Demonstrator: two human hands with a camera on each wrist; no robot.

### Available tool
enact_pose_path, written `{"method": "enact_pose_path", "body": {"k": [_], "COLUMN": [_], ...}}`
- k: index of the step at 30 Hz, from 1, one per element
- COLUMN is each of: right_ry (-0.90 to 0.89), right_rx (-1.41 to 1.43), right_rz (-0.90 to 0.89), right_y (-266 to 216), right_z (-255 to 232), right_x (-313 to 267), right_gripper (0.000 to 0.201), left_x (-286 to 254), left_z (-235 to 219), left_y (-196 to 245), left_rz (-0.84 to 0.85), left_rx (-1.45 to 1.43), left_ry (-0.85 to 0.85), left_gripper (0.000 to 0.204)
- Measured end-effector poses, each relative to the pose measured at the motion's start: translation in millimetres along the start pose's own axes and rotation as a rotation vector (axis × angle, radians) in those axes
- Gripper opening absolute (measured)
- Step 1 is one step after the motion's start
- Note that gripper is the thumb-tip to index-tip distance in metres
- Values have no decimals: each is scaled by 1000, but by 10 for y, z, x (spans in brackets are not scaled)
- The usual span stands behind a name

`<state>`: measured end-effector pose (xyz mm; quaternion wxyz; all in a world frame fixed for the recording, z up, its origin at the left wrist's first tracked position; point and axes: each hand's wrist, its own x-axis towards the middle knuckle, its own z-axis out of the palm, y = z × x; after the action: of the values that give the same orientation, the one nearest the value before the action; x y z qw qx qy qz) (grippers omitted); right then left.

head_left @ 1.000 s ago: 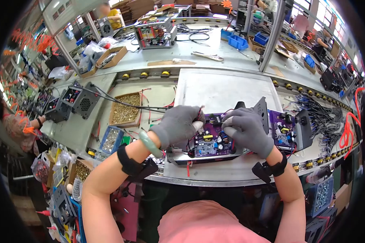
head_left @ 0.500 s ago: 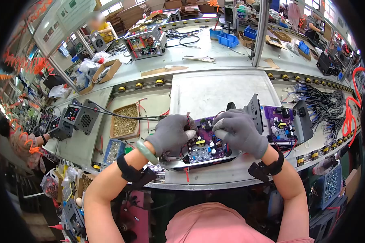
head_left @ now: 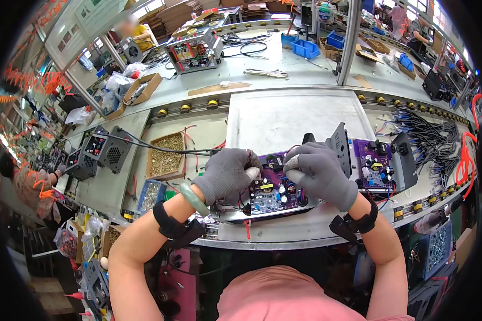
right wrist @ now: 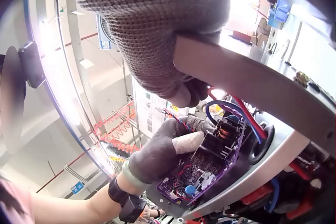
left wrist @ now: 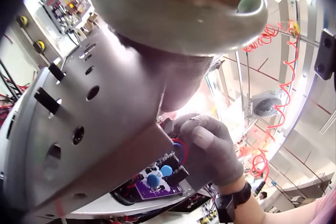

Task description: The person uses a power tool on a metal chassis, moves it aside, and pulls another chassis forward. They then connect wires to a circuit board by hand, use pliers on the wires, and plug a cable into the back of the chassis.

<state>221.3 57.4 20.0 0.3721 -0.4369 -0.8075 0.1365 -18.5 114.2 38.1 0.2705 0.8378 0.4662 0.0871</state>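
Working at the purple circuit board point(head_left: 276, 197), lower centre of the head view, lying in a metal chassis point(left wrist: 121, 124) on the worktop point(head_left: 241, 234). Pinching with the left grip point(head_left: 227, 174), closed thumb to finger on what look like thin twisted wires point(right wrist: 178, 120), right by the board's black parts. Curling the right grip point(head_left: 321, 171) inward above the board's right side, close to a red wire point(right wrist: 245, 108); cannot tell whether holding it, with fingertips hidden. Probably at the wiring step, fitting or routing leads by hand. Calling next, likely, for lining up the lead, then pressing home gently without snagging neighbouring parts. Noting also a second purple board point(head_left: 372, 160), right of centre, untouched.
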Motion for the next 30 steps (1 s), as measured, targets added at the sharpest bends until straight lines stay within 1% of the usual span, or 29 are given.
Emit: {"method": "enact_pose_path", "body": {"k": [2, 8, 10, 11, 13, 14, 16, 17, 18, 20, 21, 22, 24, 25, 26, 28, 29, 30], "right_ry": [-6, 8, -9, -8, 26, 23, 18, 11, 15, 15, 17, 25, 25, 24, 42, 15, -6, 7], "right_rx": [6, 33, 35, 37, 27, 26, 30, 32, 39, 50, 47, 40, 26, 18, 6, -17, -14, -27], "right_rz": [10, 12, 27, 26, 10, 8, -10, -9, 1, 10, 43, 74, -15, -15, -17, -10, 15, 14], "right_y": [-1, -3, -3, -3, -1, 2, 12, 12, 6, -1, 0, -7, 1, 24, 17, -2, 9, -11], "right_z": [4, -9, -8, -1, 5, 1, 0, 1, -4, 14, 23, 25, 6, 19, 17, 8, 3, -33], "right_x": [-8, -8, 0, 2, -2, 6, 17, 22, 23, 25, 28, 29, 42, 28, 21, 11, -2, 13], "right_gripper": [8, 8, 8, 8, 8, 8, 7, 7, 7, 7, 7, 7, 6, 7, 7, 8, 8, 8], "left_x": [-16, -33, -65, -57, -14, 41, 192, 254, 298, 386, 453, 445, 517, 558, 517, 446, 450, 325], "left_z": [14, 30, 64, 45, -51, -93, -203, -298, -319, -318, -323, -335, -355, -354, -349, -329, -227, -235], "left_y": [-4, 37, 38, 51, 134, 135, 137, 151, 163, 216, 244, 199, 65, 59, 21, 42, -36, 145], "left_rz": [-2, -35, 22, 20, -72, -73, -12, -39, -44, -26, -96, -98, -122, -119, -48, 62, 137, 120], "left_rx": [10, 36, 37, 39, 118, 115, 392, 448, 441, 654, 641, 644, 489, 465, 412, 214, 28, -283], "left_ry": [21, -9, 31, 31, -87, -85, -207, -266, -268, -391, -461, -452, -431, -470, -417, -372, -341, -224], "left_gripper": [15, 14, 16, 16, 24, 24, 40, 52, 52, 64, 83, 83, 107, 126, 123, 115, 104, 77]}}
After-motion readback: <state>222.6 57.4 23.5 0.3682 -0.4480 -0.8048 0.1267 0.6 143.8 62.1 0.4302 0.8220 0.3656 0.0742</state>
